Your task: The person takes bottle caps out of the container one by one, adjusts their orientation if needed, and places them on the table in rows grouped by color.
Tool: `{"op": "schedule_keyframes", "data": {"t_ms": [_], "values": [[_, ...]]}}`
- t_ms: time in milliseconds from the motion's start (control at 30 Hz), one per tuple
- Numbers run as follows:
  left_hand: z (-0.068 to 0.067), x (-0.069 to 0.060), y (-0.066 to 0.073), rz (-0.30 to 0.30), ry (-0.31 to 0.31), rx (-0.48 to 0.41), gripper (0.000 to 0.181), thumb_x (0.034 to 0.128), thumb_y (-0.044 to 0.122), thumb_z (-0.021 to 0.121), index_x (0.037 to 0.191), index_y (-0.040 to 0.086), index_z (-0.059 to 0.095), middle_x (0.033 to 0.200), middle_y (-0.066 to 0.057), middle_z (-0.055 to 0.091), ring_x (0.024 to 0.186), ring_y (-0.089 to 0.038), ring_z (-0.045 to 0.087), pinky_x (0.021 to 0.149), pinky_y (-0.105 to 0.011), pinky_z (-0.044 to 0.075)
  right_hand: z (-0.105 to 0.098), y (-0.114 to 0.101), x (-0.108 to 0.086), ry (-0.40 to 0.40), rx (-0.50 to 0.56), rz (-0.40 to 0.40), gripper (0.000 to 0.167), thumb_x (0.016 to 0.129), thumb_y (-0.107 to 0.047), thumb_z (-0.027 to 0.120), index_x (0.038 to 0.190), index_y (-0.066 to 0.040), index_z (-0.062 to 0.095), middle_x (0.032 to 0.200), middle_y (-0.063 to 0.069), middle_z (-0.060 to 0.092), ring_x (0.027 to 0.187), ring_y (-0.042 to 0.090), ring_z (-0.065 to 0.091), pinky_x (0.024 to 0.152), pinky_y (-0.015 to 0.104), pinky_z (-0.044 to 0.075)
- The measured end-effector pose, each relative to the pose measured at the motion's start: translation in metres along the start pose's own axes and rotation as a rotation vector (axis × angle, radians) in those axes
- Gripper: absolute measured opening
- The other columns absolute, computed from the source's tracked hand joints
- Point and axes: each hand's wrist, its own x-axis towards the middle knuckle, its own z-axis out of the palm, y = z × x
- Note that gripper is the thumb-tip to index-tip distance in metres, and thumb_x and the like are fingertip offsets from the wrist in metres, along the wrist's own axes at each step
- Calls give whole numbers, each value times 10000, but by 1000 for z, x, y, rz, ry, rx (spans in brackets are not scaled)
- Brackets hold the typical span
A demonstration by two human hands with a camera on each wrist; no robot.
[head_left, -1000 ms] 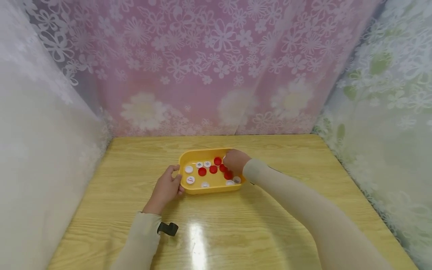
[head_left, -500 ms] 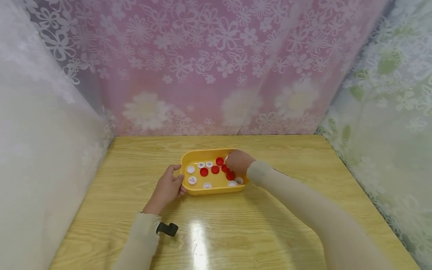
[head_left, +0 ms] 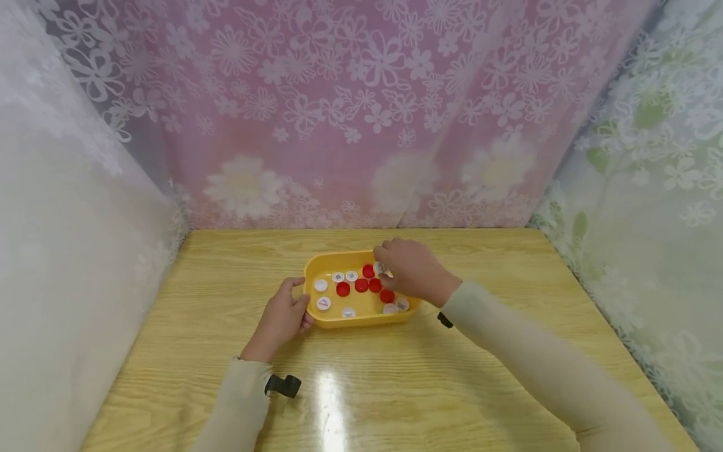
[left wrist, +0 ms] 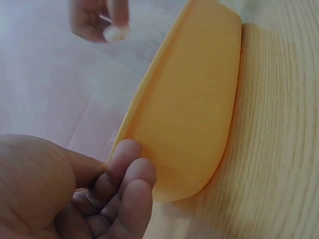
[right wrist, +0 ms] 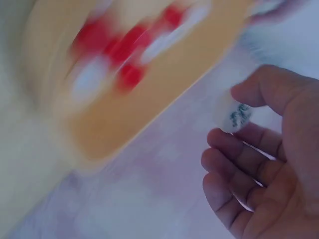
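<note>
A yellow plastic tray (head_left: 367, 320) sits on the table, with red bottle caps (head_left: 361, 285) and white bottle caps (head_left: 324, 303) spread inside it. My left hand (head_left: 280, 317) grips the tray's left end; in the left wrist view the thumb is at the rim and the fingers are curled against the outer wall. Above the tray's right end is my right hand (head_left: 415, 270). Between its thumb and fingers it pinches a white cap (right wrist: 234, 117) with a dark print, clear of the other caps. The tray's contents are blurred in the right wrist view.
The wooden table (head_left: 350, 376) extends around the tray on every side. A pink flowered curtain (head_left: 361, 125) hangs along the back edge, with pale curtains at left and right. Dark straps (head_left: 282, 385) circle the wrists.
My right hand has lifted out of the tray's right end, raising the white cap. The left hand stays on the tray's left end. The tray shows slightly further right in the view.
</note>
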Motion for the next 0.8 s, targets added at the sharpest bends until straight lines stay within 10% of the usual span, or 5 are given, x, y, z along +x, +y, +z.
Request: {"op": "schedule_keyframes", "data": {"t_ms": [133, 400, 800], "values": [[1, 0, 1, -4, 0, -4, 469, 1095, 176, 521, 1539, 100, 389, 703, -66, 666, 597, -165, 626, 566, -292, 539, -1, -49, -28, 107, 151, -111, 169, 893, -199, 768, 1003, -133, 658, 898, -35, 637, 755, 123, 531, 670, 249, 490], [5, 2, 0, 26, 13, -17, 454, 1094, 164, 520, 1528, 100, 403, 668, -63, 660, 579, -167, 629, 555, -298, 535, 45, -121, -32, 10, 90, -202, 191, 921, -311, 770, 1014, -182, 664, 910, -79, 592, 785, 75, 508, 666, 178, 440], [4, 2, 0, 16, 18, -7, 507, 1099, 158, 503, 1581, 140, 348, 679, -57, 673, 596, -161, 645, 585, -313, 553, 79, -139, -28, -10, 36, -187, 144, 956, -337, 726, 892, -231, 651, 809, -102, 558, 705, 67, 497, 527, 198, 349]]}}
